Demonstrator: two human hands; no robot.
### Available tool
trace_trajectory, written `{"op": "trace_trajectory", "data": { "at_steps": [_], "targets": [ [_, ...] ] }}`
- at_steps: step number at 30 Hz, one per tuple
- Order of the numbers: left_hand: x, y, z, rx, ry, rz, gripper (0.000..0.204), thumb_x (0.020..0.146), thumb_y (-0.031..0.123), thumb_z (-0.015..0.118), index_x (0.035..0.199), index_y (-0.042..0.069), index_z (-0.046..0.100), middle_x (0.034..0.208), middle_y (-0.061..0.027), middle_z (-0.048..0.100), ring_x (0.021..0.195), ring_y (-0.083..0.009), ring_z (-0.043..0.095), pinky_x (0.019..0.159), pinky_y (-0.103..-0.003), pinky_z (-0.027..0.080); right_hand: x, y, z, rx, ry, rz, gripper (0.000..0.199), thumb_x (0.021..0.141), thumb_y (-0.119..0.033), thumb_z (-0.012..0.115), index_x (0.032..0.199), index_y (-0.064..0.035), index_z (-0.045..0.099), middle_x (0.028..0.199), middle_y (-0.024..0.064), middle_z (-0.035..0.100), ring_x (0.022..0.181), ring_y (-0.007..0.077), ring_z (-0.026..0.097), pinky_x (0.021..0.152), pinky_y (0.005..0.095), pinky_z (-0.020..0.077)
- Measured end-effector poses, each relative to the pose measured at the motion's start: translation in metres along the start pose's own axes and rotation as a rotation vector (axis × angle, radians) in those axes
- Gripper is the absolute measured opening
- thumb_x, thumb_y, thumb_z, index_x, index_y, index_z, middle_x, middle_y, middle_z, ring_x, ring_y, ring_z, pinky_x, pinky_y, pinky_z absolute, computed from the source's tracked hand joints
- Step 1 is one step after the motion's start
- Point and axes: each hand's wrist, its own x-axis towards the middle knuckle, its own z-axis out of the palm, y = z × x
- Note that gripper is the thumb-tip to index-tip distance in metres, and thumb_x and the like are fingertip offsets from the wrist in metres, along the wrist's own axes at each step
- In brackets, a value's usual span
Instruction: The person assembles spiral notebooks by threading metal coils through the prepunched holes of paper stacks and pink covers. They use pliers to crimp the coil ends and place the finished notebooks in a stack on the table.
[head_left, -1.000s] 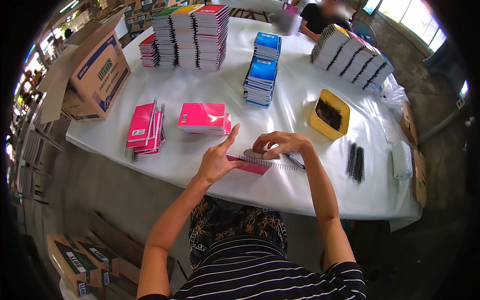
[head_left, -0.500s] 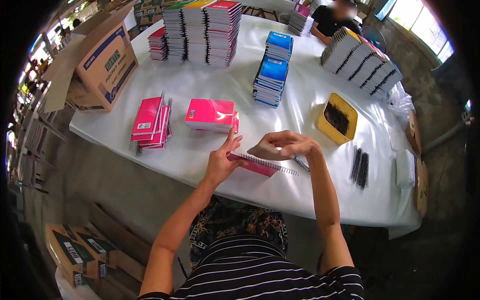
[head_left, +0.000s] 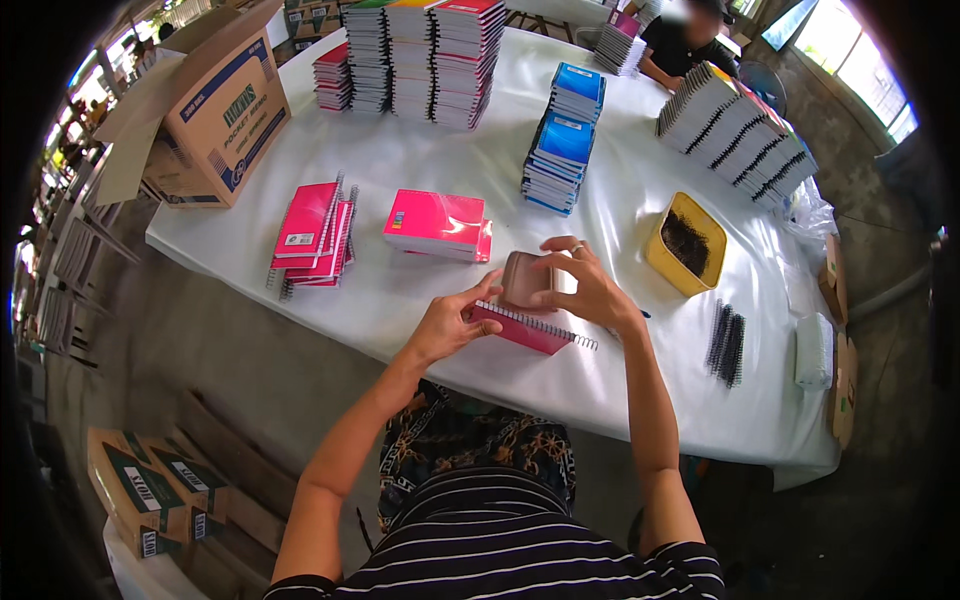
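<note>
The right hand (head_left: pixel 585 285) had lifted a small brown cover (head_left: pixel 525 278) higher, its grip pinched on it. The left hand (head_left: pixel 450 322) still pressed the pink spiral notebook (head_left: pixel 530 328) down near the counter (head_left: pixel 420 160) edge.

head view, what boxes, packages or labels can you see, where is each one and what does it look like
Open cardboard box: table's far left corner, brown with a blue and white printed side, flaps up.
Cardboard cartons: on the floor at lower left, brown with dark green and white panels.
White labels: small rectangles on the pink notebook covers, left of the hands.
Small cartons: right table edge, brown, partly hidden.
</note>
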Motion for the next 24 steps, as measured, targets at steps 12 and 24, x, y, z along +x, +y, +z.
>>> {"op": "trace_trajectory", "data": {
  "at_steps": [12, 24],
  "targets": [
    [-0.003, -0.001, -0.010, -0.270, -0.103, 0.095, 0.056, 0.086, 0.032, 0.070, 0.138, 0.018, 0.053, 0.127, -0.0043, 0.064, 0.107, -0.0081, 0.058, 0.095, -0.029, 0.049, -0.021, -0.059, 0.050, -0.253, 0.181, -0.128, 0.016, 0.081, -0.008, 0.065, 0.096, -0.0046, 0.060, 0.096, 0.0089, 0.055, 0.097, 0.0254, 0.055, 0.088, 0.0395, 0.0394],
    [-0.014, 0.018, -0.013, -0.316, 0.007, 0.154, 0.049, 0.089, 0.017, 0.068, 0.134, 0.006, 0.055, 0.129, -0.0068, 0.062, 0.120, -0.0124, 0.055, 0.101, -0.025, 0.043, -0.063, 0.010, 0.014, -0.386, 0.358, 0.211, 0.027, 0.089, -0.009, 0.062, 0.115, -0.0060, 0.058, 0.116, 0.0172, 0.056, 0.106, 0.0344, 0.054, 0.092, 0.0457, 0.0396]
  ]
}}
